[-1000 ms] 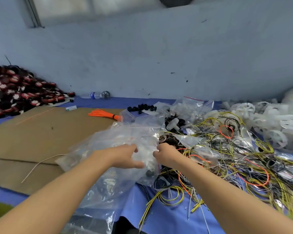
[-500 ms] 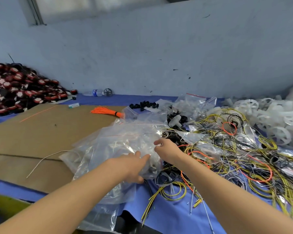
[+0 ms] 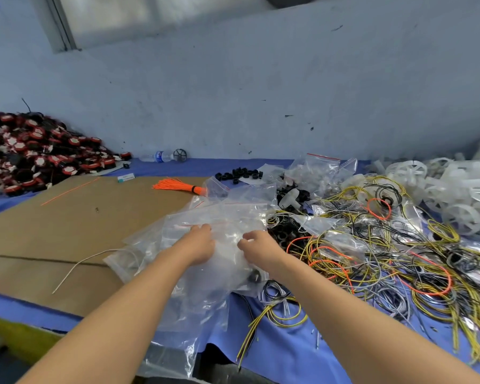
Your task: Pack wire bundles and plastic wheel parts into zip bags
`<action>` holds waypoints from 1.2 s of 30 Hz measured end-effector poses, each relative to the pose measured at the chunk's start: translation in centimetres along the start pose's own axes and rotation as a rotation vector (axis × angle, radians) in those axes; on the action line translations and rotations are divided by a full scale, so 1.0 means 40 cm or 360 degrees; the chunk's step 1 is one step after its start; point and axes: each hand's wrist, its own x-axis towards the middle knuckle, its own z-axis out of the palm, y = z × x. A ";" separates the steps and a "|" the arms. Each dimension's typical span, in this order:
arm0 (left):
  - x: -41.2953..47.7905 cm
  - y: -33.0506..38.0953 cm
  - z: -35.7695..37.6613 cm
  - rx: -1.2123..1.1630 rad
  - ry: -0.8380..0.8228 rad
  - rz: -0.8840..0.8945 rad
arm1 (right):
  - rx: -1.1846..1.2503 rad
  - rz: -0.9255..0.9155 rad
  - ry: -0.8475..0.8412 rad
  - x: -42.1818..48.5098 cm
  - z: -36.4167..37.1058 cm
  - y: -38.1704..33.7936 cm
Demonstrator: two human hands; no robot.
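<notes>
A: Where was the pile of zip bags found?

B: It was spread on the table, just left of the tangle of wire bundles, partly over the cardboard sheet.

A: And the grips?

B: The left hand was laid on the top bag, fingers bent onto the film; whether film was pinched could not be told. The right hand was curled, the plastic apparently nipped at the fingertips.

A: What does the next move turn on?

B: The bag's red-striped mouth was seen just beyond the left hand, running crosswise. The wire bundles lay nearer the right hand, the white plastic wheels far beyond them.
</notes>
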 end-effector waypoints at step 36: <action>-0.122 0.763 0.259 -0.1711 -0.1035 0.0466 | -0.2348 -0.1542 0.0626 -0.516 -0.723 0.466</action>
